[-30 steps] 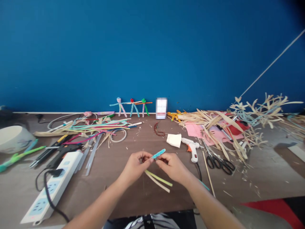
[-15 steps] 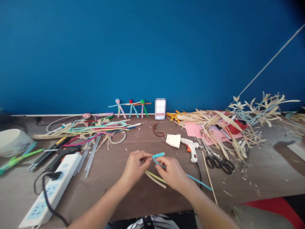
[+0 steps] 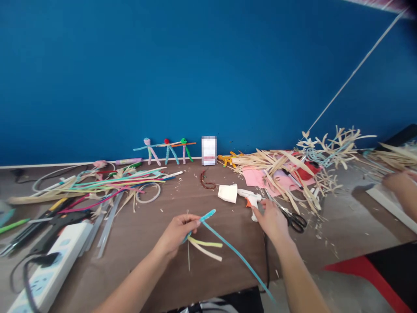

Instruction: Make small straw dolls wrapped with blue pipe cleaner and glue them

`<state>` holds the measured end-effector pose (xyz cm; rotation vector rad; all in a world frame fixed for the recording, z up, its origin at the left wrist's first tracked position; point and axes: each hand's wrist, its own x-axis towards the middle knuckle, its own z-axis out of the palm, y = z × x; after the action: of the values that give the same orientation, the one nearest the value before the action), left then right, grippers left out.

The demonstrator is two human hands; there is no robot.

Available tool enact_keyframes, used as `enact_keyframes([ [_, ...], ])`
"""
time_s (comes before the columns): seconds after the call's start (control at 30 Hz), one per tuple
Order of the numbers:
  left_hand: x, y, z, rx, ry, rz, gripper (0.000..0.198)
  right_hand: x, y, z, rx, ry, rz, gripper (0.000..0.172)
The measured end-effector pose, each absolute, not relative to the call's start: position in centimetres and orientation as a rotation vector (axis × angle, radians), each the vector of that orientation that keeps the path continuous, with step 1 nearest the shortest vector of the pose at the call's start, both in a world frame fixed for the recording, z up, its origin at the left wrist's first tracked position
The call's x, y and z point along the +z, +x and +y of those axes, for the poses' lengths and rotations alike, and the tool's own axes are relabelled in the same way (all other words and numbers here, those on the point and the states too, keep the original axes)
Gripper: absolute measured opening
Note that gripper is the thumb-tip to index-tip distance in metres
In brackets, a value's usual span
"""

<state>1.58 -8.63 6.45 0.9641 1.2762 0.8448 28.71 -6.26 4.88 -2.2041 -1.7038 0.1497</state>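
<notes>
My left hand (image 3: pixel 179 232) pinches a light-blue pipe cleaner (image 3: pixel 237 250). Its upper end forms a thick, twisted piece beyond my fingertips, while a long tail trails down to the right. Yellow (image 3: pixel 206 244) and cream (image 3: pixel 208 253) pipe-cleaner ends stick out below the same hand. A thin pale strand (image 3: pixel 188 256) runs vertically by it; I cannot tell whether it is held. My right hand (image 3: pixel 273 219) is at the white hot glue gun (image 3: pixel 252 198), thumb and forefinger apart by its handle. Scissors (image 3: pixel 297 222) lie just right of that hand, partly covered.
A white cup (image 3: pixel 228 193) lies by the glue gun's end. Three pipe-cleaner figures (image 3: pixel 167 152) lean on the wall. Pipe cleaners and glue sticks (image 3: pixel 110 224) lie left, near a power strip (image 3: pixel 52 265). Dried-leaf strips (image 3: pixel 286 163) pile right; another person's arm (image 3: pixel 402 191) shows beyond.
My right hand has let go of the blue pipe cleaner and moved right to the glue gun. The blue tail now hangs loose. The view has turned slightly right.
</notes>
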Motion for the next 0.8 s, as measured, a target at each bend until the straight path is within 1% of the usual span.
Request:
enact_keyframes([
  [0.1,6.1,2.3,-8.3,0.805,0.918,1.241,0.027,3.8,29.1,-5.3,0.252,-2.347,-1.77,0.036],
  [0.23,5.8,2.6,-8.2,0.797,0.844,1.23,0.026,3.3,29.6,-4.3,0.325,-2.375,-1.772,0.029],
  [0.3,5.7,2.3,-8.3,0.8,0.813,1.231,0.026,3.0,30.7,-4.2,0.42,-2.342,-1.719,0.025],
  [0.4,5.3,1.6,-8.2,0.815,0.794,1.22,0.027,2.4,32.3,-4.9,0.571,-2.163,-1.51,0.022],
  [0.53,5.2,1.3,-7.8,0.82,0.746,1.227,0.029,2.6,31.3,-7.3,0.826,-1.792,-1.115,0.028],
  [0.63,5.6,1.8,-7.6,0.819,0.756,1.234,0.029,4.0,28.5,-9.3,1.028,-1.618,-1.14,0.027],
  [0.7,5.9,2.0,-7.6,0.825,0.786,1.232,0.03,5.0,26.7,-10.3,1.03,-1.57,-1.225,0.031],
  [0.8,6.2,2.1,-7.7,0.841,0.801,1.248,0.032,6.1,24.9,-11.6,0.893,-1.628,-1.407,0.034],
])
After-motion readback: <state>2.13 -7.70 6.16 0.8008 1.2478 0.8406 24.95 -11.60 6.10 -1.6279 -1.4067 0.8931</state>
